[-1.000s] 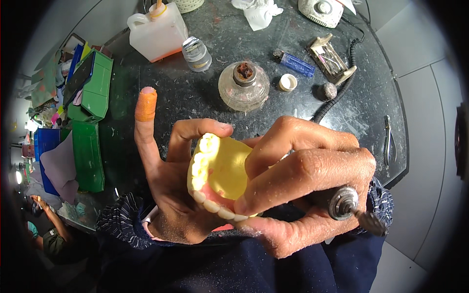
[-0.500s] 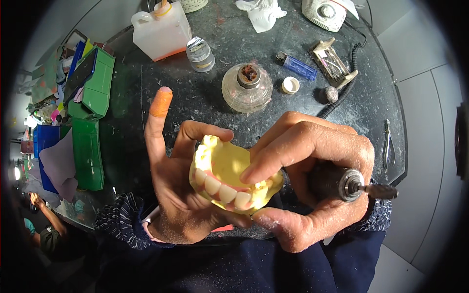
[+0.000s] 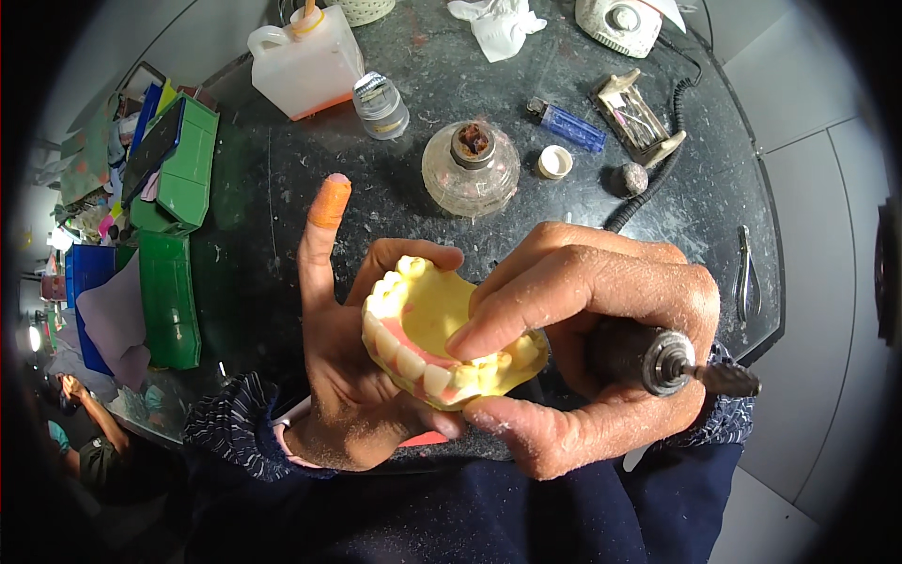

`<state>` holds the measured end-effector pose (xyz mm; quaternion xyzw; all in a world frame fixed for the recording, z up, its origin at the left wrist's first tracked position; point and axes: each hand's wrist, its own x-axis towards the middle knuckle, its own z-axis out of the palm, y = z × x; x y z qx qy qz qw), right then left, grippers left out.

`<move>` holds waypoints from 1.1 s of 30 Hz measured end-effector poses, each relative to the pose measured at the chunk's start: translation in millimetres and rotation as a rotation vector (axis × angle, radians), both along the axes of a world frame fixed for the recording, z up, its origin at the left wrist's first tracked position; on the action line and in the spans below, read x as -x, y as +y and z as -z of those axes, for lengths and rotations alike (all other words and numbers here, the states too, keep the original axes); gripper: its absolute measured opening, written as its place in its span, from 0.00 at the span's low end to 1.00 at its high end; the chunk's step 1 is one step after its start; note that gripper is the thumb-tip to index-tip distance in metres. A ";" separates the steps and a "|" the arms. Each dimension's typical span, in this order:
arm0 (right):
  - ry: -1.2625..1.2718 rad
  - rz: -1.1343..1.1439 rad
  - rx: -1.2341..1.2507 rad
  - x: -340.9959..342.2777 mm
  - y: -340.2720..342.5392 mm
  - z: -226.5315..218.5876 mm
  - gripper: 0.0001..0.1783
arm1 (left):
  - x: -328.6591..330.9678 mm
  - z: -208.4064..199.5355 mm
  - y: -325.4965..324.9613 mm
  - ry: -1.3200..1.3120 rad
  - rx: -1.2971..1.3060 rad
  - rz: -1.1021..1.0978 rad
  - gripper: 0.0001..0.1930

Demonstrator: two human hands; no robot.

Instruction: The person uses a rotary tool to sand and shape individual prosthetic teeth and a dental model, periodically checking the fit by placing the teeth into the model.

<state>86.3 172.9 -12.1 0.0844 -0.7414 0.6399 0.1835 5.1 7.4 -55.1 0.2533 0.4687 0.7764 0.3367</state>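
A yellow dental cast with a row of teeth set in pink wax (image 3: 437,334) is held between both hands over the lap, in front of a dark worktable (image 3: 282,235). My left hand (image 3: 343,376) cradles it from below and the left, with its orange-capped index finger pointing up. My right hand (image 3: 601,329) presses an index finger onto the cast's top and thumb under its front, while its other fingers grip a rotary handpiece (image 3: 672,362) whose dark bur points right.
On the table stand a glass spirit lamp (image 3: 470,169), a white plastic jug (image 3: 305,61), a small jar (image 3: 381,105), a blue lighter (image 3: 568,127), a bur holder (image 3: 639,117) and pliers (image 3: 744,282). Green boxes (image 3: 174,235) line the left edge.
The cast has turned so that its teeth face the front and bottom. My right hand has shifted right, and the handpiece tip now points outward to the right.
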 end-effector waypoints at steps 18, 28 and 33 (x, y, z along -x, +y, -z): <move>-0.128 0.053 -0.143 -6.4 2.9 -12.1 0.18 | 6.2 -27.8 6.8 -0.279 -0.068 0.096 0.55; 0.092 0.225 -0.352 -4.1 -4.7 -13.2 0.18 | 15.0 -40.1 -8.2 -0.300 0.219 0.485 0.35; 0.050 0.206 -0.364 -0.9 -8.5 -9.9 0.18 | 10.6 -29.9 -11.2 -0.372 0.308 0.537 0.33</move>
